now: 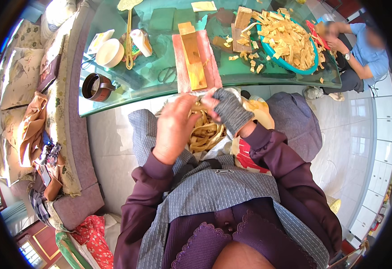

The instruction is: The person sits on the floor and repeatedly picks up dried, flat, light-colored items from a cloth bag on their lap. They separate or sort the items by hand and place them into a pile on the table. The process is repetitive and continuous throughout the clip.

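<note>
Above a bag of tan dried strips (207, 136) in my lap, my two hands are close together at the table's front edge. My left hand (175, 126) is bare and motion-blurred, its fingers bent inward. A grey knitted fingerless glove covers part of my right hand (228, 107), and its fingers are curled. A short tan strip (200, 108) spans the gap between the fingers of both hands; its ends are hidden. Just beyond, a wooden block with a flat board (196, 72) lies on a pink cloth (212, 57).
A turquoise basin (295, 69) heaped with cut tan pieces (285, 37) stands on the glass table (135, 94). Wooden blocks (241, 37) are beside it. At left are a dark mug (96, 87), white bowl (110, 53) and fly swatter (129, 37). A person (364, 50) sits at right holding something red.
</note>
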Motion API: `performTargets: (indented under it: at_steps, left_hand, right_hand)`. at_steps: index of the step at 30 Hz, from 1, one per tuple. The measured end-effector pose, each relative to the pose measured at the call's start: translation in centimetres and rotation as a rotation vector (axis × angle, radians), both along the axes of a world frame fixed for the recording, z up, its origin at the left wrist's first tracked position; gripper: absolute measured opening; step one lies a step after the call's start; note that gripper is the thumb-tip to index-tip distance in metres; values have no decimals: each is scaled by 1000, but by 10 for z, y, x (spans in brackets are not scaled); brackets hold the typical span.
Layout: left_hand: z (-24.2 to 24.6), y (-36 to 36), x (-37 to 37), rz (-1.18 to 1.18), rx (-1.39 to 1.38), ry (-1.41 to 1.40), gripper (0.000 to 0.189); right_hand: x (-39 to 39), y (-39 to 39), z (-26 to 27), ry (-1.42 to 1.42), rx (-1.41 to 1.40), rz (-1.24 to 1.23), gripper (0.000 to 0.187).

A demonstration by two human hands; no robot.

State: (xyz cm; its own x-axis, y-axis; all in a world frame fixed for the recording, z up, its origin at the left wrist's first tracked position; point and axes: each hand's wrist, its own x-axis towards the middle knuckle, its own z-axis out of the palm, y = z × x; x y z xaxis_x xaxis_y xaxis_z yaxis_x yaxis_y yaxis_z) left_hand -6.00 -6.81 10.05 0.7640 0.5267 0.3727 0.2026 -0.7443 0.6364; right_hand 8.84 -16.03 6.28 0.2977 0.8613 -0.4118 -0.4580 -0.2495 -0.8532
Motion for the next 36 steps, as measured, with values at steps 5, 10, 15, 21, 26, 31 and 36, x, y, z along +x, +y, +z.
performTargets:
  at_steps: [5,10,15,21,26,31,36]
  left_hand:
    - [-8,-8,-6,-88,-1,269,24]
    - [-28,7,-2,-149,240,150,27]
    - [-42,41,0,-230,502,-120,27]
    - [-57,68,12,-218,465,-114,24]
    - [-64,57,30,-82,-186,-27,13]
    - [-44,51,40,-170,-1495,-325,15]
    - [-54,61,45,-87,-1224,-233,19]
  right_hand:
    - [-10,-6,-1,-176,-184,249,31]
    - [-15,-5,0,-342,-81,360,30]
    - [-31,-3,37,-663,117,324,26]
    - [-42,2,28,-823,281,32,22]
    - [2,21,5,-1094,208,129,29]
    - [40,36,-9,-1036,92,-63,27]
    - [47,45,-17,-1152,98,-96,30]
